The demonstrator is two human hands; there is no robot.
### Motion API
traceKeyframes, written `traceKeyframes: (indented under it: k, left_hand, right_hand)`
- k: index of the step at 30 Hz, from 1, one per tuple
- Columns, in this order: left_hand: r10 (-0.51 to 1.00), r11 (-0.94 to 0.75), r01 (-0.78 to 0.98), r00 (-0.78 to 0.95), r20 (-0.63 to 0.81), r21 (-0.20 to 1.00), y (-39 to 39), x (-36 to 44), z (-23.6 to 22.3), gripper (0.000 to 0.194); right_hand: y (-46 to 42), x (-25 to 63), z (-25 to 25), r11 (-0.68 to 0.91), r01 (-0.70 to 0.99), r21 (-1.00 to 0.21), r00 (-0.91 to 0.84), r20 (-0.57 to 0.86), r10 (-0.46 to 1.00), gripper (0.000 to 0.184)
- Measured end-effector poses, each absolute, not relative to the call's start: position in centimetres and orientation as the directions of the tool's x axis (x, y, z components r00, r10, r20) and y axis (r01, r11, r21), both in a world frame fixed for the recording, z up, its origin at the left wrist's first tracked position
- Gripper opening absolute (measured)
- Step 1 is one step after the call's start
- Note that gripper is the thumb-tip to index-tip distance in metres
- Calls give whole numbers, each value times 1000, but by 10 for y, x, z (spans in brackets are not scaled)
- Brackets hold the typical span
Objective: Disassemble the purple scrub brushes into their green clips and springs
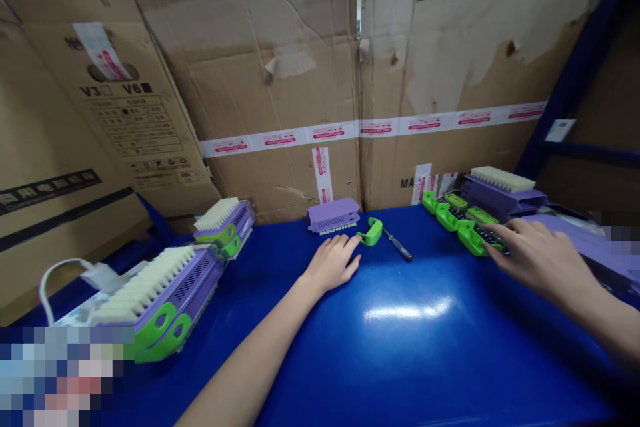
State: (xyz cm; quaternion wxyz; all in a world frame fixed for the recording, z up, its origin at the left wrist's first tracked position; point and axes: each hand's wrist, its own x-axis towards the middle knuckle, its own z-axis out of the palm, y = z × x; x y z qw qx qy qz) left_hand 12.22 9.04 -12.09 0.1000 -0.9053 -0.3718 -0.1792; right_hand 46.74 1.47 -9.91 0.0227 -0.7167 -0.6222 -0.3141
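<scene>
My left hand (pixel 333 260) rests on the blue tabletop, fingers stretched forward and thumb apart. Its fingertips meet the near end of a curved green plastic piece (pixel 373 232). Just behind lies a purple slotted housing (pixel 334 215) with a row of pale bristles or teeth underneath. A screwdriver (pixel 399 245) lies right of the green piece. At the right, my right hand (pixel 545 253) reaches over small black parts (pixel 490 235) beside a row of green plastic pieces (pixel 470 238). Its thumb and forefinger look apart; the other fingers are partly hidden.
Purple brush units with cream bristles (pixel 150 280) and green ends stand at the left, near a white plug and cable (pixel 97 275). Another bristled purple unit (pixel 503 180) and purple shells (pixel 585 247) lie at the right. Taped cardboard (pixel 280 80) walls the back; a blue post (pixel 575 67) rises at right.
</scene>
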Motion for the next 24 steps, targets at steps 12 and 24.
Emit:
traceKeyframes:
  k: [12,24]
  left_hand:
    - [749,-533,839,526,402,-106,88,126,-121,23]
    - [539,-282,950,271,798,-133,113,93,-115,20]
  right_hand:
    - [80,324,-91,366,897,249,-434,338,835,36]
    - [28,301,-99,513,858,-30,-488,267,831,16]
